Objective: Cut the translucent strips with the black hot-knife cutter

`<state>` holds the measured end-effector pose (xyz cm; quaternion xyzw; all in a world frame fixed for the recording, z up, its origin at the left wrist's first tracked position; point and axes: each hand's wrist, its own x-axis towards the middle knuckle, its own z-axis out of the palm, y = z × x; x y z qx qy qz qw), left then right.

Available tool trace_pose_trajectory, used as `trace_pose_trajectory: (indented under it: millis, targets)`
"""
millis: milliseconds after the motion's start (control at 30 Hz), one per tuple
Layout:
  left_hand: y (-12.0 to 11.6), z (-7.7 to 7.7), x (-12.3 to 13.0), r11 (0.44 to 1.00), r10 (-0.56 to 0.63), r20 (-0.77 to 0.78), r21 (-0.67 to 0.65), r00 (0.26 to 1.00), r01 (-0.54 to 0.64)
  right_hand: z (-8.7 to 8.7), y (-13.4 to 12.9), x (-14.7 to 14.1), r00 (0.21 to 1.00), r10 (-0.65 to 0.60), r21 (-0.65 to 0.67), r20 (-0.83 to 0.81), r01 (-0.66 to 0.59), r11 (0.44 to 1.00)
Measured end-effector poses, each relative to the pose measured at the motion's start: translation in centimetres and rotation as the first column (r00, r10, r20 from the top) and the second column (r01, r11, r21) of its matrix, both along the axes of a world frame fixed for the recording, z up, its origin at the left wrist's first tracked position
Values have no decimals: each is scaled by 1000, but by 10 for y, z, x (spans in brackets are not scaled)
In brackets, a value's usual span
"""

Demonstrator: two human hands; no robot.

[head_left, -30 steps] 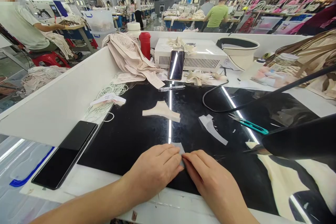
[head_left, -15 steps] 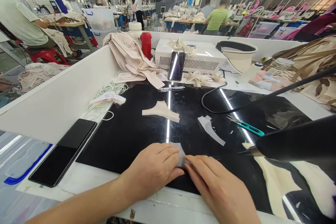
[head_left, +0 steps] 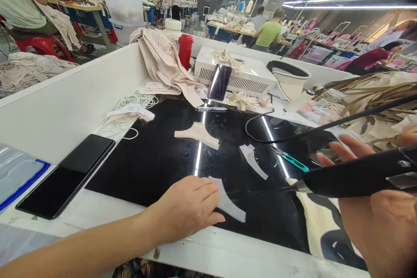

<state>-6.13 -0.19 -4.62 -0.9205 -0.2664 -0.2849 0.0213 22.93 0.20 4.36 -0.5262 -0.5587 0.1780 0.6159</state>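
Observation:
A thin grey curved fabric piece [head_left: 230, 205] lies on the black work surface. My left hand [head_left: 187, 208] rests on its left end, fingers laid down together and thumb apart, hiding that end. On the right, my right hand [head_left: 387, 221] is around a tool with a thick black handle [head_left: 352, 173] and a thin metal tip pointing left. Its fingers are spread behind the handle, the thumb side in front; a firm grip does not show. Farther back lie a beige fabric piece [head_left: 198, 134] and another grey-white piece [head_left: 253, 161].
Turquoise thread snips [head_left: 291, 160] and a black cable [head_left: 260, 140] lie at right, near cream fabric [head_left: 311, 221]. A black phone [head_left: 67, 173] lies at left beside pale cord [head_left: 127, 126]. Behind stand a white box [head_left: 257, 78] and a red bottle [head_left: 185, 51]. Co-workers sit beyond.
My right hand has left the grey piece and moved right to the black-handled tool. More of the grey piece shows. My left hand stays on it; the view has tilted and shifted slightly.

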Motion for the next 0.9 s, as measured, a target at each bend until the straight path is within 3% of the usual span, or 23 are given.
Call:
trace_pose_trajectory:
  millis: [67,167,267,400,600,900]
  targets:
    - [0,-2,1,1000,2,12,15,1000,-2,1,19,-7,986,63,-36,-157,-69,997]
    - [1,-5,2,1000,4,27,29,1000,-5,6,34,-21,967,102,33,-232,-97,995]
    - [1,-6,2,999,5,17,49,1000,-6,13,36,-43,947,169,106,-272,-145,984]
    - [1,-5,3,998,1,0,69,1000,-1,15,34,-77,890,280,103,-359,-260,960]
    - [1,-3,3,998,5,0,69,1000,-5,2,38,-113,808,433,182,-399,-393,901]
    - [-1,-3,3,998,8,0,64,1000,-8,-17,40,-121,792,450,274,-412,-363,890]
